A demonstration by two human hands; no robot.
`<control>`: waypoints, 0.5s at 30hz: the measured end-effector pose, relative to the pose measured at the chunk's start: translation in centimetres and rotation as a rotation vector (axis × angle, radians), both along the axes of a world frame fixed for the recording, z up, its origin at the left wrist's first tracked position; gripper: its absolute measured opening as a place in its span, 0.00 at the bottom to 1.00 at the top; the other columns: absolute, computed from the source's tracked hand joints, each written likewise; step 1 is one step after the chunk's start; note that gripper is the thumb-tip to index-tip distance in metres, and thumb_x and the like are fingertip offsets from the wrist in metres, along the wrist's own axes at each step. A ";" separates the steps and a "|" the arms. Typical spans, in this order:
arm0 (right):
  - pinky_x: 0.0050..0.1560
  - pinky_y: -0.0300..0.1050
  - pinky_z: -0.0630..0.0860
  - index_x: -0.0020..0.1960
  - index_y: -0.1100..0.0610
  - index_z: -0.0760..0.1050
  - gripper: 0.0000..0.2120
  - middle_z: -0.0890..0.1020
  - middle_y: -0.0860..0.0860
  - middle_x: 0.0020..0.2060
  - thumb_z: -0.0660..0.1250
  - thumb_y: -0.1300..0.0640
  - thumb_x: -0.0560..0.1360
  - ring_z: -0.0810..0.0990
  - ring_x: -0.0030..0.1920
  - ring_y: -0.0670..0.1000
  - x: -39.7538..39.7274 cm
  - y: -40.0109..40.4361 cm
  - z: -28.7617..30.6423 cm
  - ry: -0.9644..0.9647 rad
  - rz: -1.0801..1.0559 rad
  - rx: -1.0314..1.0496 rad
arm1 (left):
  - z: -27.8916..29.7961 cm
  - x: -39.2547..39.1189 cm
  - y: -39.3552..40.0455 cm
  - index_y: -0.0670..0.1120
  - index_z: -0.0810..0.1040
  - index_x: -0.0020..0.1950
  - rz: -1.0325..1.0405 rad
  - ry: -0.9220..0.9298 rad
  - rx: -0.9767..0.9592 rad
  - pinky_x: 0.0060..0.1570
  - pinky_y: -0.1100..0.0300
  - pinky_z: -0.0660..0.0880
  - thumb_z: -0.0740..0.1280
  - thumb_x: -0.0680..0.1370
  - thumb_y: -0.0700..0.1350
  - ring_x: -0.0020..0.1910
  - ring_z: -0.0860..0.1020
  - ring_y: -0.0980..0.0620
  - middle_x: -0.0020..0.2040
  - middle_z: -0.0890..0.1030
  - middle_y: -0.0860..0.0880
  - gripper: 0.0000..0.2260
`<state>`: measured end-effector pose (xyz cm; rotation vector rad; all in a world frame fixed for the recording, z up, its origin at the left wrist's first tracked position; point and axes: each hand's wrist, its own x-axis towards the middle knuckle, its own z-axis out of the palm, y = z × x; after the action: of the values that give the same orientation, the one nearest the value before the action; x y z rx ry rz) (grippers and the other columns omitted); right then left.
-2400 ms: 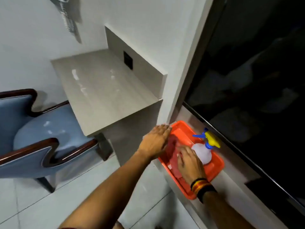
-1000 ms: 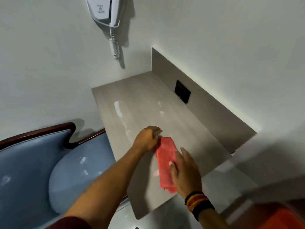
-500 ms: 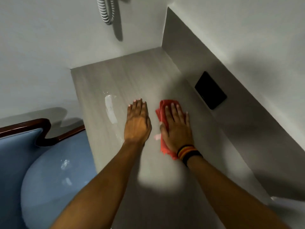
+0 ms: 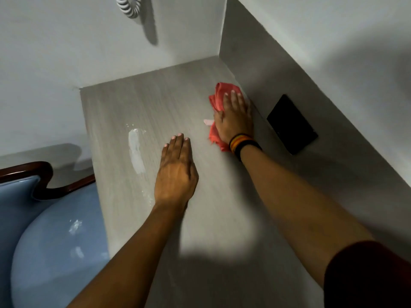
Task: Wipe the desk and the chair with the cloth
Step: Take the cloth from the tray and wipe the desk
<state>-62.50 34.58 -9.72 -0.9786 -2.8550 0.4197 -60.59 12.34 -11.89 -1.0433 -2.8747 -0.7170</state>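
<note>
A red cloth (image 4: 219, 97) lies bunched on the pale grey desk (image 4: 124, 107), close to the raised back panel on the right. My right hand (image 4: 234, 116) presses flat on top of the cloth, with coloured bands on the wrist. My left hand (image 4: 176, 172) rests flat on the desk top, fingers together, holding nothing. A white smear (image 4: 136, 150) marks the desk left of that hand. The blue chair (image 4: 55, 252) with a dark wooden frame stands at the lower left, with pale specks on its seat.
A black socket plate (image 4: 291, 124) sits in the panel to the right of the cloth. A coiled white cord (image 4: 129, 6) hangs on the wall above the desk. White walls close the desk at the back and left.
My right hand has slid the cloth away from me and to the right, up against the back panel. My left hand has stayed flat on the desk.
</note>
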 end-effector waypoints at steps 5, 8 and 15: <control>0.83 0.60 0.48 0.84 0.58 0.52 0.49 0.55 0.57 0.85 0.46 0.31 0.71 0.52 0.85 0.58 14.0 -4.8 0.8 -0.045 -0.242 -0.050 | 0.2 0.0 0.0 0.40 0.61 0.83 0.001 -0.002 0.010 0.84 0.47 0.54 0.56 0.84 0.41 0.84 0.59 0.43 0.83 0.63 0.40 0.25; 0.83 0.64 0.50 0.84 0.60 0.52 0.49 0.56 0.59 0.84 0.42 0.33 0.70 0.53 0.84 0.60 23.8 -9.5 0.5 -0.045 -0.393 -0.069 | 0.5 0.2 0.0 0.40 0.61 0.83 0.000 -0.013 0.001 0.84 0.48 0.53 0.56 0.84 0.40 0.84 0.59 0.43 0.84 0.62 0.40 0.25; 0.80 0.65 0.61 0.83 0.63 0.58 0.38 0.61 0.61 0.82 0.52 0.47 0.76 0.60 0.82 0.63 28.0 -22.1 -0.5 -0.131 -0.239 0.031 | 1.2 -0.2 -0.3 0.38 0.59 0.83 -0.027 -0.038 -0.028 0.85 0.48 0.49 0.56 0.82 0.38 0.85 0.57 0.41 0.84 0.61 0.38 0.28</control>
<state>-34.53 12.46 -10.21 -1.3681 -2.7962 0.2974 -60.78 12.02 -10.70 -1.0851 -2.9160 -0.7082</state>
